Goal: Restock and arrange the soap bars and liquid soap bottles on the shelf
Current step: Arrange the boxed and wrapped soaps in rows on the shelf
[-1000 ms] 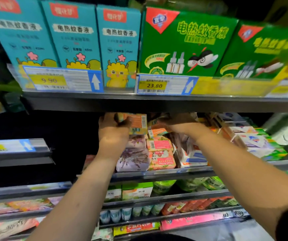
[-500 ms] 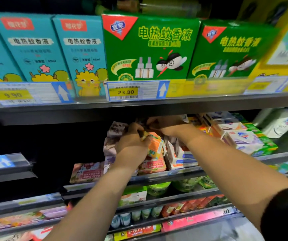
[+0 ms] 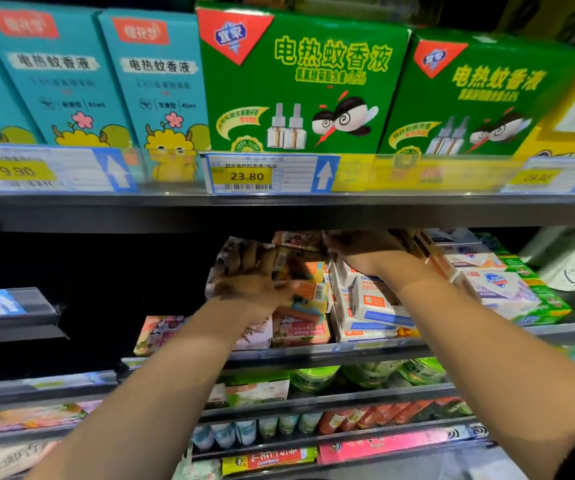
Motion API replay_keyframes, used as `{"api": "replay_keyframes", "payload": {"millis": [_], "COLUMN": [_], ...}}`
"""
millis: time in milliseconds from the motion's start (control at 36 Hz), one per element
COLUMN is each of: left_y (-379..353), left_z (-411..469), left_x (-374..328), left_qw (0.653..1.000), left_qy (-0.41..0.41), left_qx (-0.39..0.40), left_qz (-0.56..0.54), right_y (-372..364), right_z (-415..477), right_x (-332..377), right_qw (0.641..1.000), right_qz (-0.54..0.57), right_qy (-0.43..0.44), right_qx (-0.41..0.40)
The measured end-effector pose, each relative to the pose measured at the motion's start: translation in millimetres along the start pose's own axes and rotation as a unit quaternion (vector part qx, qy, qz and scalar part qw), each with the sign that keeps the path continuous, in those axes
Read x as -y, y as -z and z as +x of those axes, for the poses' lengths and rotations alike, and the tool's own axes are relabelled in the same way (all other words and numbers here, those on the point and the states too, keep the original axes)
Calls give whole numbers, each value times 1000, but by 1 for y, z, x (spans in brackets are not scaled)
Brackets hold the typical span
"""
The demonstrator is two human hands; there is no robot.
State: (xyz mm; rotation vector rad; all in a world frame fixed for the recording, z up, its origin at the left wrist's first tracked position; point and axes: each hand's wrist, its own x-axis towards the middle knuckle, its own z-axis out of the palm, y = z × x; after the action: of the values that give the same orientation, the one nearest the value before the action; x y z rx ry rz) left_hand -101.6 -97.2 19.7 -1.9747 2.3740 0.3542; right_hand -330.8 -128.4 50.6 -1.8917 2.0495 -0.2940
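**Item 1, nearest, 6 o'clock.** Lower tiers held small goods. A pink flat pack (image 3: 383, 445) lay on the lowest visible tier, and green tubs (image 3: 314, 377) stood on the tier just under the soap shelf. Two bare forearms rose across these tiers from 7 and 4 o'clock.

**Item 2, centre.** The front rail of the soap shelf (image 3: 314, 355) ran from 8 toward 3 o'clock.

**Item 3.** The left hand (image 3: 249, 284) was just left of centre, fingers curled round an orange soap box (image 3: 308, 289). The box was tilted against the middle stack. Below it, a pink goat-soap box (image 3: 301, 332) sat at the shelf front.

**Item 4.** The right hand (image 3: 365, 252) was toward 1 o'clock, reaching in close under the shelf above. Its fingertips met the top soap box (image 3: 296, 240) of the same stack. Shadow hid the grip, so it could not be told whether the hand clasped the box or only touched it.

**Item 5, neighbouring stock.**
- White soap boxes (image 3: 372, 306) were stacked directly under the right wrist.
- White-and-green soap packs (image 3: 501, 289) were stacked at 3 o'clock.
- A lavender-print pack (image 3: 227, 254) stood behind the left hand.
- A pink pack (image 3: 158, 332) lay flat at 8 o'clock, beside the left forearm.
- A white container (image 3: 570, 261) at far 3 o'clock was too blurred to identify.

**Item 6, 12 o'clock.** The upper shelf carried green boxes (image 3: 300, 88), with teal boxes (image 3: 154, 84) at 10 to 11 o'clock. A price tag (image 3: 248, 175) on its rail read 23.80.
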Motion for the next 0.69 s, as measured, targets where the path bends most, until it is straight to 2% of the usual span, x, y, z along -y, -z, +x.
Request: {"api": "replay_keyframes", "payload": {"millis": [83,167,361,500,611,667,694], "left_y": [8,13,14,11,12,13,13], "left_z": [3,9,1,1,0,-6,-11], "left_x": [9,19,14,16,22,33,40], "left_qw": [999,999,999,999,999,998,997], "left_qy": [-28,-38,10,29,9,6,9], "left_qx": [15,31,25,31,34,13,-3], "left_qz": [22,7,38,6,-38,-69,-80], "right_y": [-7,-11,-8,-8,3,8,9], "right_z": [6,12,11,13,-10,-32,-40], "right_x": [-7,-13,-10,-13,14,32,40], "right_qw": [1000,999,999,998,999,996,993], "right_qz": [11,27,52,59,32,27,-21], "right_qy": [5,9,-17,-35,-2,17,48], "right_qx": [-28,-19,-3,15,12,81,109]}}
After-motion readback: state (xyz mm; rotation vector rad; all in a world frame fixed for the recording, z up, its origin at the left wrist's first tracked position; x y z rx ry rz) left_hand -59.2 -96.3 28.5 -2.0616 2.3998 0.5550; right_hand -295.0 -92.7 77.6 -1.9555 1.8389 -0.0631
